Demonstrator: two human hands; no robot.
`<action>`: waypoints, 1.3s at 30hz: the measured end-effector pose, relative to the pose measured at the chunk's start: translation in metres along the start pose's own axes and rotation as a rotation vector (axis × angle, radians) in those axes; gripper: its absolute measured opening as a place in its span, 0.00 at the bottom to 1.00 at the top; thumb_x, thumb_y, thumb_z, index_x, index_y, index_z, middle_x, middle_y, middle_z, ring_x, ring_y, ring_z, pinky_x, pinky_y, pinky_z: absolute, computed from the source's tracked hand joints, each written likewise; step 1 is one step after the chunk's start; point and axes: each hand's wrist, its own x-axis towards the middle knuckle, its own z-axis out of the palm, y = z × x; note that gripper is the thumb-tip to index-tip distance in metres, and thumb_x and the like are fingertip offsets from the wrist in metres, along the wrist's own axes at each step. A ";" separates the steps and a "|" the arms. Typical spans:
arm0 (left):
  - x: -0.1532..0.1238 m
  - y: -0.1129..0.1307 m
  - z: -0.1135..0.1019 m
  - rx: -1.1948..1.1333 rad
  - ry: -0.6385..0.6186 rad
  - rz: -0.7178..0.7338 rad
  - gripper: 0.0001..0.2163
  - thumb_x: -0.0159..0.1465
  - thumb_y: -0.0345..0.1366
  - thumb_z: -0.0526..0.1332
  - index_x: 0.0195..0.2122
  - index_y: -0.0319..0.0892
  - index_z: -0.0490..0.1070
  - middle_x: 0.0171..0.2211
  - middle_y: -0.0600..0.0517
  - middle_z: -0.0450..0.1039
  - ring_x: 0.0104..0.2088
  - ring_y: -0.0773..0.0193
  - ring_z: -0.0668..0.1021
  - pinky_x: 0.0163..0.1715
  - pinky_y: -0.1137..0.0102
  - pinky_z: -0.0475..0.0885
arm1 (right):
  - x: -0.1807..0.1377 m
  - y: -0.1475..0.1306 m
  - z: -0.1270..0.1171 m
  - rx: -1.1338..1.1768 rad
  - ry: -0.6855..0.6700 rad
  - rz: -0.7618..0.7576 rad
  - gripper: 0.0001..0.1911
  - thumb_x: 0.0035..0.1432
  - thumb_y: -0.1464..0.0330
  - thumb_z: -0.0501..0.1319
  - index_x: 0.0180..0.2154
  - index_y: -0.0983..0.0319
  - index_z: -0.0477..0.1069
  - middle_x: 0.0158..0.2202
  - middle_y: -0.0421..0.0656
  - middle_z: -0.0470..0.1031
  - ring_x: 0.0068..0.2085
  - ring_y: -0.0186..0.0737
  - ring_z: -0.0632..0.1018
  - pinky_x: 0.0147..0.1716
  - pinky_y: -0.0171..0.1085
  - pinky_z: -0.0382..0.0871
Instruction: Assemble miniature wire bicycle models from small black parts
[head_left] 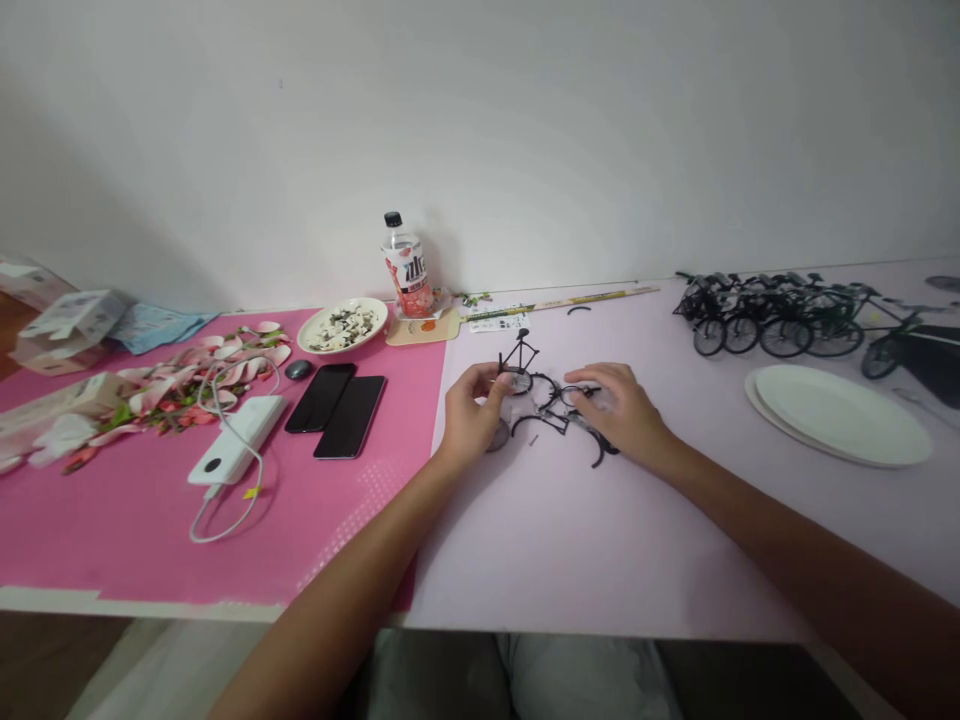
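Your two forearms reach in from the lower edge, angled toward each other, hands apart over the pale tabletop (570, 560). Your left hand (474, 408) has thumb and forefinger pinched on one half-built miniature bicycle (521, 347), upright in front of you: thin black frame, saddle on top, a spoked wheel low by your thumb. Your right hand (624, 402) curls palm-down over loose black bicycle parts (553, 421), thin and curved, too tangled to count; you can't tell from here whether its fingertips grip one. Left of your hands lie two black phones (351, 417), one white power bank (236, 440) with a cable, and one bowl (343, 328) near one drink bottle (409, 270). To the right sit two stacked white plates (844, 412), and beyond them a row of miniature bicycles (786, 318), at least four.
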 end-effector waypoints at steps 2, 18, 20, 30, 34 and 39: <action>-0.001 -0.001 0.001 0.002 0.014 -0.007 0.14 0.66 0.46 0.69 0.44 0.40 0.76 0.40 0.45 0.83 0.38 0.58 0.85 0.43 0.65 0.77 | -0.003 0.002 0.002 -0.070 -0.103 -0.048 0.15 0.66 0.58 0.63 0.52 0.54 0.78 0.59 0.47 0.78 0.68 0.57 0.67 0.67 0.61 0.63; 0.005 -0.003 -0.002 -0.082 0.090 -0.079 0.15 0.64 0.46 0.69 0.43 0.39 0.75 0.38 0.44 0.84 0.41 0.55 0.86 0.44 0.64 0.78 | -0.009 0.015 0.005 -0.149 -0.320 -0.005 0.26 0.69 0.52 0.59 0.65 0.51 0.66 0.68 0.49 0.68 0.73 0.59 0.61 0.69 0.64 0.60; 0.006 -0.002 -0.003 -0.086 0.101 -0.082 0.15 0.63 0.45 0.70 0.43 0.39 0.75 0.38 0.44 0.83 0.41 0.56 0.86 0.44 0.64 0.78 | -0.008 0.014 0.005 -0.131 -0.290 -0.019 0.25 0.68 0.54 0.60 0.63 0.51 0.67 0.65 0.49 0.71 0.71 0.59 0.63 0.68 0.63 0.62; 0.012 0.007 -0.009 -0.152 0.129 -0.078 0.16 0.62 0.47 0.71 0.40 0.39 0.75 0.37 0.45 0.81 0.39 0.55 0.86 0.40 0.66 0.78 | -0.003 0.012 0.004 -0.090 -0.180 0.022 0.14 0.67 0.62 0.60 0.52 0.55 0.73 0.53 0.50 0.79 0.60 0.56 0.74 0.60 0.59 0.71; 0.020 0.011 -0.020 -0.170 0.197 -0.062 0.18 0.62 0.50 0.70 0.39 0.38 0.75 0.35 0.47 0.79 0.34 0.59 0.85 0.36 0.68 0.75 | 0.000 0.018 0.005 -0.116 -0.104 0.079 0.11 0.63 0.67 0.61 0.48 0.57 0.75 0.47 0.50 0.81 0.54 0.55 0.77 0.55 0.57 0.74; 0.026 0.010 -0.026 -0.222 0.243 -0.135 0.19 0.62 0.51 0.70 0.38 0.38 0.75 0.35 0.48 0.79 0.32 0.61 0.84 0.36 0.70 0.74 | 0.003 0.015 0.000 -0.097 -0.025 0.101 0.09 0.62 0.67 0.62 0.44 0.58 0.76 0.44 0.50 0.81 0.52 0.54 0.78 0.53 0.55 0.75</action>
